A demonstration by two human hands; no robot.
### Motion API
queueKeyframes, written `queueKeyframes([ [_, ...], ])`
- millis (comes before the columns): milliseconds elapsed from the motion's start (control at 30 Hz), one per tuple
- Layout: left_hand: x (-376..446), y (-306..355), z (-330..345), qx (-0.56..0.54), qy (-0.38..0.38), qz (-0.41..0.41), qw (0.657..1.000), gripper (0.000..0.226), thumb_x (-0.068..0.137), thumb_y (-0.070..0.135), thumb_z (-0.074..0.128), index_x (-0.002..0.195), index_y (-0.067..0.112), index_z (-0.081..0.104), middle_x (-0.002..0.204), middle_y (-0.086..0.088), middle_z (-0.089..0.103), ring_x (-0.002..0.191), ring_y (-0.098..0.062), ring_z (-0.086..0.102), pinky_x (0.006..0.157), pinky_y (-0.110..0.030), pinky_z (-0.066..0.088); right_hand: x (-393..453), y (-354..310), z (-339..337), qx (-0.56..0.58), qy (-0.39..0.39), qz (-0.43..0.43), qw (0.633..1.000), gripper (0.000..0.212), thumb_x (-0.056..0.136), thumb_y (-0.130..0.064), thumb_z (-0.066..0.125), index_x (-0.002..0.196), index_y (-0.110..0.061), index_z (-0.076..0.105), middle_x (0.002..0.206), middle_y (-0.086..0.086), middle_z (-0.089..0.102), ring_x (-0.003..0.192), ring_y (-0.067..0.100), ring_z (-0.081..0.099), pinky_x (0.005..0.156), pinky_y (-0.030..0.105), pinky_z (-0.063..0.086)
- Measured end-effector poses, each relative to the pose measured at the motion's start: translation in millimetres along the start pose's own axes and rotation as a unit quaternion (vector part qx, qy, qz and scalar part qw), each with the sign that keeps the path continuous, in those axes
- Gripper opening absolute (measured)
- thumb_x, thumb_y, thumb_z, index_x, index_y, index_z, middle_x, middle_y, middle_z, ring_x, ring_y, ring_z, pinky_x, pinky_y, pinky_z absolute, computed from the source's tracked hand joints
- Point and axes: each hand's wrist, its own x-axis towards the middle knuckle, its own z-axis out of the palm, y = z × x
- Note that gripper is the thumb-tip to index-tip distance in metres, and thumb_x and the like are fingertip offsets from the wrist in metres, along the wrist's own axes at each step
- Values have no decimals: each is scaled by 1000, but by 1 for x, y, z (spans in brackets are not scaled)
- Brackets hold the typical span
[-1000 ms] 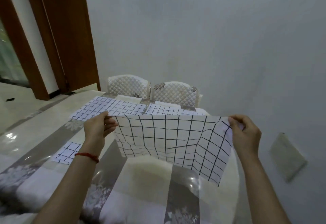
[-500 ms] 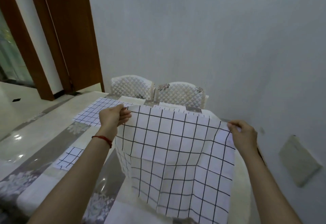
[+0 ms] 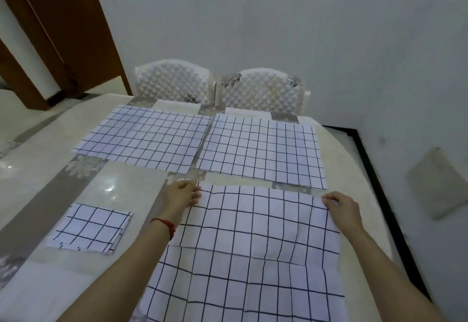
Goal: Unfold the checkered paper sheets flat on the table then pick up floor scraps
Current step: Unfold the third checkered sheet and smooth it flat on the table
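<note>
Head view, one frame. Glossy table (image 3: 45, 159) with a grey and cream floral cover.

Near sheet: a large checkered paper sheet (image 3: 253, 258) lies unfolded on the near right part of the table, its near end running out of the bottom of the view. The surface is not fully flat; creases and a shallow ripple show across the middle.

Left hand (image 3: 181, 195): at the far left corner of this sheet, fingers bent and closed down on the corner edge. A red string bracelet (image 3: 166, 224) sits on the wrist.

Right hand (image 3: 342, 207): at the far right corner of the same sheet, fingers curled with the tips pinching the paper edge.

Other sheets: two more checkered sheets lie flat, side by side on the far half of the table, the far left sheet (image 3: 147, 139) and the far right sheet (image 3: 263, 149), with a narrow strip of table between them. The near sheet's far edge lies just short of the far right one.

A still-folded checkered sheet (image 3: 91, 228) rests at near left, well apart from the left hand.

Two white quilted chairs (image 3: 260, 91) stand at the table's far end, against a plain wall. Brown door frame (image 3: 63, 30) at far left.
</note>
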Motion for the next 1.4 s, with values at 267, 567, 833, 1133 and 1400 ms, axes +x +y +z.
queueKeyframes([
  [267,25,-75,-39,292,89,97,947,12,82,14,60,83,24,53,79,1,53,73,-17,50,55,-22,36,8,32,30,28,27,58,998,16,84,-7,64,97,1,66,101,20,68,100,33,61,84,31,43],
  [567,23,-83,-23,415,33,-4,909,38,76,34,69,87,-1,57,96,-19,54,91,-36,55,73,-34,44,-29,45,39,59,100,177,977,40,84,-17,66,119,-4,54,105,26,62,96,36,57,86,38,44],
  [833,28,-100,-32,285,33,-39,957,26,79,2,60,55,6,50,57,-11,49,60,-20,47,59,-27,34,-44,43,50,52,66,174,981,45,85,-1,55,128,-11,47,97,24,62,76,27,53,67,31,43],
  [1133,40,-91,-46,156,124,17,980,8,73,10,72,74,13,64,77,-7,65,76,-21,57,73,-29,44,-28,44,59,46,76,144,986,49,88,-4,55,134,-14,39,109,28,57,96,38,56,83,41,47],
  [1400,26,-103,-43,210,74,49,974,27,71,5,74,96,6,63,91,-6,60,87,-20,55,75,-31,44,-34,46,64,12,85,99,991,56,89,0,51,140,-16,33,135,18,46,119,33,47,98,40,39],
])
